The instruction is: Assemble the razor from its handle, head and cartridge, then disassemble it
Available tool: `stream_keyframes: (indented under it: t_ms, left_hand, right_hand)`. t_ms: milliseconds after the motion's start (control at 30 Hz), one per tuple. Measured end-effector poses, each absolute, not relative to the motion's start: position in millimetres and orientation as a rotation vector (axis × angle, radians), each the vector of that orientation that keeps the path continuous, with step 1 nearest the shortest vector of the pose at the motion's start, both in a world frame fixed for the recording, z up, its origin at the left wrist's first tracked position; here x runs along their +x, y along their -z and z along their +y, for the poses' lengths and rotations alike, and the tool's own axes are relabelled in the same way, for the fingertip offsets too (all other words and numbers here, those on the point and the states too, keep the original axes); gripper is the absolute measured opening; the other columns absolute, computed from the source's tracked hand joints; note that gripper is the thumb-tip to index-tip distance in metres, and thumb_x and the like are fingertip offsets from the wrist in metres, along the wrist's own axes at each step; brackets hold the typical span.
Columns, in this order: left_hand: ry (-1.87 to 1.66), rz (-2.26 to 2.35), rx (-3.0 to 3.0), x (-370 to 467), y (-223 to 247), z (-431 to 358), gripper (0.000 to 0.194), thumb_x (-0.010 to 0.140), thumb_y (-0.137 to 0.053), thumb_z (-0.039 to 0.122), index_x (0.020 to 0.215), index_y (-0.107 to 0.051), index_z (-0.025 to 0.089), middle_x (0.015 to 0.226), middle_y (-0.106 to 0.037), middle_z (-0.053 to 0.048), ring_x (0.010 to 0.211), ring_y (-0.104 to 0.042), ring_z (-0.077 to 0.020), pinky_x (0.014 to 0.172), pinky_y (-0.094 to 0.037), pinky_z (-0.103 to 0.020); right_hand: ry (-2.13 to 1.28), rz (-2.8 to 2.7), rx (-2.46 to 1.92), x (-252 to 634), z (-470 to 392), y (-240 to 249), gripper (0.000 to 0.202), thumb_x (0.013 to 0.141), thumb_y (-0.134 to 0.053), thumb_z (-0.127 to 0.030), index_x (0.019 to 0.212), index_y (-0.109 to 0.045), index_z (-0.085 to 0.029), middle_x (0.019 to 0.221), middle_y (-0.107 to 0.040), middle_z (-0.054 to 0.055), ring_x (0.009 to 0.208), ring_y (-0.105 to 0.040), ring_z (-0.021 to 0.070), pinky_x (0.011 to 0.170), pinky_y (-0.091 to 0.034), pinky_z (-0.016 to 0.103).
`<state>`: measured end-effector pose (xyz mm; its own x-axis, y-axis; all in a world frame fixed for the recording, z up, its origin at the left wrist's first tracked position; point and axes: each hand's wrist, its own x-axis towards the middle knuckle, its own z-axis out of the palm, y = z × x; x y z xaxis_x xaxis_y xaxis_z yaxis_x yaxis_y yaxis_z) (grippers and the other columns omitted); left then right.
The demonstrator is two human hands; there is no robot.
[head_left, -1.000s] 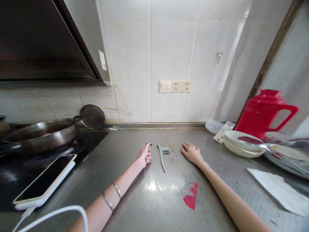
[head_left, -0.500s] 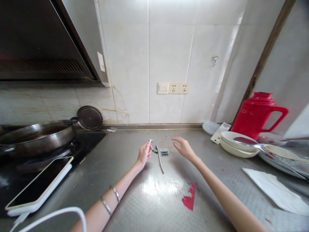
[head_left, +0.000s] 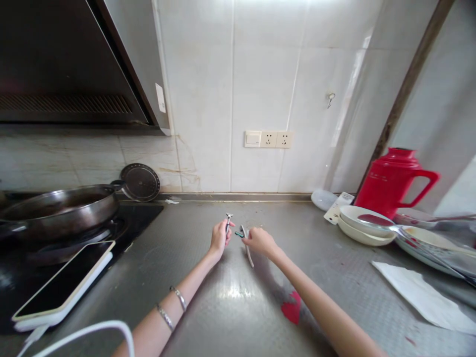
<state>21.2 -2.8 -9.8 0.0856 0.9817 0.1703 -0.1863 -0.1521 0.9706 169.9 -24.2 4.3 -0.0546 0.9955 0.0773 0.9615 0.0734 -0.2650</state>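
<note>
My left hand (head_left: pixel 218 240) is closed around the handle of a razor (head_left: pixel 228 218), its T-shaped metal head pointing up and away from me. My right hand (head_left: pixel 260 241) reaches low over the counter with fingers curled down. What lies under its fingers is hidden. A small dark green piece (head_left: pixel 239 234) lies between the hands, close to the right fingertips. Beside it a slim, pale, curved stick (head_left: pixel 248 254) rests on the metal counter (head_left: pixel 208 307), partly covered by the right hand. The torn red scrap (head_left: pixel 291 308) lies nearer to me, partly behind the right forearm.
On the left stands a pan (head_left: pixel 59 208) on the black stove, with a phone (head_left: pixel 65 282) and white cable in front. To the right are a red thermos (head_left: pixel 392 183), stacked bowls (head_left: pixel 366 233), plates and a white paper napkin (head_left: pixel 420 292).
My right hand has moved left and down, its fingers curling, and now covers the small blue-and-dark pieces. The razor in my left hand is tilted so more of its neck shows.
</note>
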Motion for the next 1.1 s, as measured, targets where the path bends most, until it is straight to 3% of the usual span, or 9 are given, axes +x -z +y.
stream_keyframes:
  t_ms: [233, 433, 633, 867, 1000, 1100]
  left_hand:
    - [-1.34, 0.933, 1.245, 20, 9, -3, 0.032, 0.077, -0.04, 0.045, 0.072, -0.053, 0.016, 0.04, -0.036, 0.008, 0.028, -0.027, -0.0045, 0.03, -0.018, -0.018]
    - [-1.327, 0.938, 1.238, 19, 10, -2, 0.029, 0.075, -0.044, 0.043, 0.072, -0.054, 0.016, 0.041, -0.039, 0.007, 0.029, -0.03, -0.0049, 0.031, -0.019, -0.017]
    - [-1.296, 0.924, 1.247, 19, 5, -5, 0.029, 0.069, -0.055, 0.043, 0.076, -0.056, 0.015, 0.053, -0.056, 0.002, 0.035, -0.045, -0.0075, 0.034, -0.028, -0.018]
    - [-1.257, 0.936, 1.392, 22, 5, -4, 0.028, 0.066, -0.064, 0.038, 0.078, -0.054, 0.015, 0.076, -0.067, -0.007, 0.06, -0.063, -0.0164, 0.043, -0.037, -0.019]
    - [-1.282, 0.899, 1.419, 24, 13, 0, 0.028, 0.064, -0.068, 0.035, 0.073, -0.049, 0.017, 0.074, -0.068, -0.005, 0.064, -0.065, -0.0173, 0.054, -0.043, -0.022]
    - [-1.31, 0.886, 1.486, 24, 15, 1, 0.027, 0.064, -0.069, 0.032, 0.069, -0.048, 0.017, 0.073, -0.068, -0.005, 0.069, -0.065, -0.0172, 0.063, -0.045, -0.024]
  right_hand:
    - [-0.264, -2.141, -2.054, 162, -21, 2, 0.025, 0.074, -0.05, -0.03, 0.085, -0.067, -0.015, 0.088, -0.069, 0.014, 0.08, -0.065, 0.0245, 0.061, -0.046, 0.027]
    - [-0.242, -2.158, -1.997, 165, -22, 5, 0.021, 0.074, -0.048, -0.023, 0.077, -0.067, -0.014, 0.082, -0.069, 0.015, 0.076, -0.065, 0.0238, 0.056, -0.042, 0.023]
    - [-0.196, -2.036, -1.854, 192, -18, -13, 0.029, 0.082, -0.042, -0.027, 0.066, -0.063, -0.014, 0.068, -0.067, 0.011, 0.064, -0.063, 0.0178, 0.055, -0.038, 0.021]
    - [-0.256, -1.867, -1.338, 237, -17, -10, 0.033, 0.086, -0.034, -0.03, 0.103, -0.059, -0.017, 0.077, -0.067, 0.005, 0.069, -0.061, 0.0153, 0.065, -0.044, 0.023]
    - [-0.231, -1.787, -1.28, 245, -23, -1, 0.037, 0.086, -0.037, -0.033, 0.108, -0.062, -0.017, 0.087, -0.068, 0.007, 0.082, -0.061, 0.0181, 0.078, -0.044, 0.028]
    - [-0.243, -1.794, -1.256, 241, -32, -8, 0.038, 0.085, -0.04, -0.038, 0.108, -0.064, -0.019, 0.091, -0.067, 0.007, 0.083, -0.06, 0.0188, 0.077, -0.045, 0.028]
